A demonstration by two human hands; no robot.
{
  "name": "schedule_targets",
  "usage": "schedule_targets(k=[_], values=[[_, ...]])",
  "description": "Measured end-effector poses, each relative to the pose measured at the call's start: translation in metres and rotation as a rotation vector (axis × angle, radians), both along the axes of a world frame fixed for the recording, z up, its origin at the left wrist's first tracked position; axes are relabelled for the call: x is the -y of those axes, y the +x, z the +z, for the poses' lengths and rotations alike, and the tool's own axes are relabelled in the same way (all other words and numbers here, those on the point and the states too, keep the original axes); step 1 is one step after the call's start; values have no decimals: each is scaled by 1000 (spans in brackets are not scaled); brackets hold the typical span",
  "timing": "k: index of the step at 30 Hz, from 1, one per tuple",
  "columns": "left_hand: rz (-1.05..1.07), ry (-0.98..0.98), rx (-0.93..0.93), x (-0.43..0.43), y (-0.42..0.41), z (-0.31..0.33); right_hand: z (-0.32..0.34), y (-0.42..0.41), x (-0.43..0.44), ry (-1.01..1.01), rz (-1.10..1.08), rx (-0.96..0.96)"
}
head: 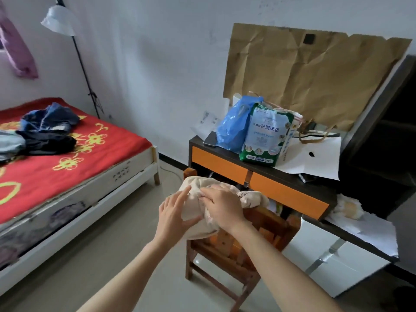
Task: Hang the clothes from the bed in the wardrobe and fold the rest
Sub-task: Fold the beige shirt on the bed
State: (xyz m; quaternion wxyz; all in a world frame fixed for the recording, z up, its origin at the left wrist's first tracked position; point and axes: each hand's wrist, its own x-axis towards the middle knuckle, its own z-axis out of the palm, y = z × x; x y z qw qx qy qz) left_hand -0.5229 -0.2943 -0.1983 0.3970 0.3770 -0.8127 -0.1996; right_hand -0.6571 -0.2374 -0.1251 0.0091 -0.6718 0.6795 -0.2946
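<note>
Left hand (174, 212) is laid flat, fingers straight, against the left side of a beige garment (194, 207). Right hand (222, 206) is set on top of the same garment, fingers curled, fabric pinched beneath them. The hands are close together, with the garment bunched between and under them. The garment is draped over the back of a wooden chair (225, 246), which is placed just in front of the table (221, 164). On the table, a blue bag (234, 127) and a green-white pack (267, 136) are stood touching, with white paper sheets spread beside them. Brown paper (315, 75) is seen on the wall behind. Well apart to the left, jeans (48, 119) and a dark garment (47, 141) are piled on the bed (67, 167), on its red cover.
</note>
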Motion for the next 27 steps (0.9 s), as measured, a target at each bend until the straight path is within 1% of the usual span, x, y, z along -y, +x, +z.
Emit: schedule_targets(k=[2,4,7,8,9,11,13,14,18,20,23,27], values=[[128,-76,-87,12,42,10,6,37,20,-3,119,41],[192,-98,-135,21,80,20,11,65,34,-1,202,46],[259,-17,-154,26,145,27,14,115,58,27,328,55],[262,0,-147,24,152,26,14,122,59,24,360,66],[342,16,-150,21,189,24,14,158,69,34,447,80],[456,88,-209,17,228,22,12,195,78,73,520,106],[567,160,-270,10,288,25,10,251,93,140,612,102],[584,161,-260,7,311,26,9,272,100,167,629,85],[630,104,-62,-6,390,37,-2,351,125,278,714,51],[670,72,-40,-13,418,36,-10,383,130,323,755,57],[759,82,-27,-22,459,32,-18,431,139,353,817,54],[859,76,6,-21,497,30,-22,474,154,404,869,54]])
